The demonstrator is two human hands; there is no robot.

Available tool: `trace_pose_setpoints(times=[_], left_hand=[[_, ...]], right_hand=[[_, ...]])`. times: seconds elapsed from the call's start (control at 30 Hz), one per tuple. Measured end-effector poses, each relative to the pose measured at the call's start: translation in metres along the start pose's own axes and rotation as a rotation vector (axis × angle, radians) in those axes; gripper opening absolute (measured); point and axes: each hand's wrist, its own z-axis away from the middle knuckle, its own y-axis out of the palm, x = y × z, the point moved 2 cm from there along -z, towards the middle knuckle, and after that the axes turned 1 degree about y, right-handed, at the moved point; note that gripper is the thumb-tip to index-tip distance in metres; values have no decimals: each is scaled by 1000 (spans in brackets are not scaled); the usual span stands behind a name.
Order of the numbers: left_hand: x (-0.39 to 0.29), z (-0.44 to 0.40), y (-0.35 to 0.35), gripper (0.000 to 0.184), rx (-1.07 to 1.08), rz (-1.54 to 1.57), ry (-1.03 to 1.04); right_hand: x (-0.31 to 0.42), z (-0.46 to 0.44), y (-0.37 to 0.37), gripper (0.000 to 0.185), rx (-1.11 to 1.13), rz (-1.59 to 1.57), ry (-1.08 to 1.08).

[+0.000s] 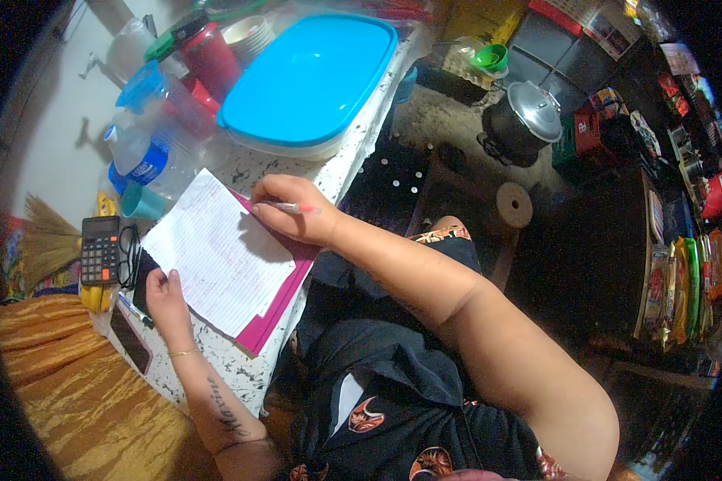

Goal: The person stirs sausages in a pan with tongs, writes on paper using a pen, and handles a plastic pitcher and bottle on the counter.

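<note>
My right hand (295, 210) is closed around a pen (297, 208) with a clear barrel and a red part, and rests at the upper right of a lined sheet of paper (217, 256). Handwriting covers much of the sheet; the pen's tip is hidden by my fingers. Under the paper lies a magenta folder or notebook (257, 341), showing along its right and lower edges. My left hand (167, 298) lies at the paper's left edge, fingers loosely stretched and touching the margin.
Left of the paper are a calculator (100, 250), eyeglasses (128, 256), pens (135, 311) and a phone (130, 341). A teal cup (143, 202), a plastic bottle (140, 156) and a blue-lidded container (309, 80) stand behind. A lidded pot (525, 120) is on the right.
</note>
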Motion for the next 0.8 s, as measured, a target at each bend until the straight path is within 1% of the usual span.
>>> trace_pose_setpoints(times=[0.1, 0.2, 0.4, 0.53, 0.7, 0.8], left_hand=[[3, -1, -1, 9, 4, -20, -4], [6, -2, 1, 10, -14, 67, -13], [2, 0, -1, 10, -8, 4, -24], [15, -5, 0, 10, 1, 50, 3], [9, -2, 1, 9, -21, 56, 4], [7, -2, 0, 9, -28, 6, 27]], right_hand=[[0, 0, 0, 24, -1, -2, 1], [-1, 1, 0, 24, -3, 3, 6], [-1, 1, 0, 24, -8, 6, -20], [0, 0, -1, 25, 2, 28, -17], [0, 1, 0, 24, -14, 10, -25], [0, 1, 0, 24, -10, 42, -28]])
